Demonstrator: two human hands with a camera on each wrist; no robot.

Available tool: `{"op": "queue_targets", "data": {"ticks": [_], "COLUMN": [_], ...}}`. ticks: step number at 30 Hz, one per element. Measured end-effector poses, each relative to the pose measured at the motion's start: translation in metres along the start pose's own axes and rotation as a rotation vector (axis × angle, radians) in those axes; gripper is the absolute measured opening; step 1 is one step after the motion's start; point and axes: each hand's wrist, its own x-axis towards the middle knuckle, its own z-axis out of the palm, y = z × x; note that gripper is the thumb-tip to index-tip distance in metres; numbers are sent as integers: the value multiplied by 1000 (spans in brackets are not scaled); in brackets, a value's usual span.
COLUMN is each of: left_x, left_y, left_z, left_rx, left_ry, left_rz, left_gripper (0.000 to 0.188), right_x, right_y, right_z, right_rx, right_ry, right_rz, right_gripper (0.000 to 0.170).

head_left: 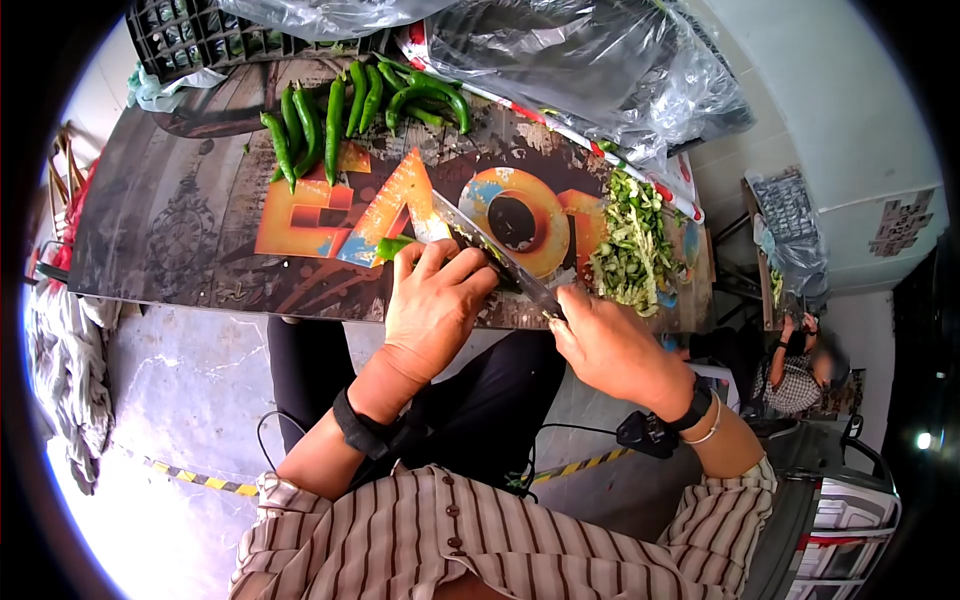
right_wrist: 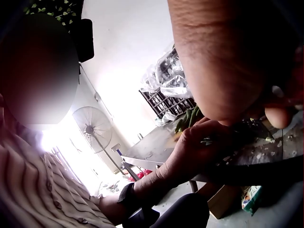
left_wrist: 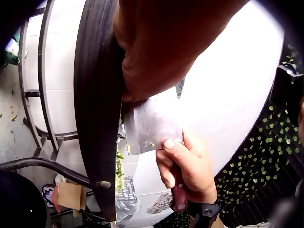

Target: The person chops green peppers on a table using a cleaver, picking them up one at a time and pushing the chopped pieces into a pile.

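the fingers of the left hand (head_left: 437,300) are bending over a green pepper (head_left: 393,247), holding it down at the near side of the counter (head_left: 125,250), its end poking out to the left. the fingers of the right hand (head_left: 620,345) are curling tightly round the red-brown handle (left_wrist: 179,194) of a knife (head_left: 515,268), and its thumb is resting by the base of the blade. the blade is slanting away just beside the left fingers; whether its edge is touching the pepper i cannot tell. to the right of the knife a heap of chopped pepper (head_left: 632,240) is lying near the counter's end. across the far side, left of the middle, whole peppers (head_left: 335,125) are lying in a loose row. behind them a black crate (head_left: 165,40) is standing, and clear plastic (head_left: 590,75) is spreading over the back right. farther right, another person (head_left: 795,380) is showing, and on the left a fan (right_wrist: 89,129) is standing by the wall.
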Motion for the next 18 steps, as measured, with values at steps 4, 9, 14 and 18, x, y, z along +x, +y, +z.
{"op": "queue_targets", "data": {"ticks": [4, 9, 14, 18], "left_x": [0, 0, 1, 0], "left_y": [-1, 0, 0, 0], "left_z": [0, 0, 0, 1], "left_rx": [-14, -1, -9, -14], "left_ry": [3, -6, 19, 27], "left_rz": [-7, 3, 7, 11], "left_gripper": [14, 13, 12, 12], "right_x": [3, 12, 24, 15], "right_y": [6, 7, 13, 4], "right_z": [14, 23, 20, 7], "right_rx": [-1, 35, 73, 94], "right_ry": [13, 98, 176, 141], "right_rz": [-1, -6, -34, -16], "right_gripper": [22, 19, 18, 19]}}
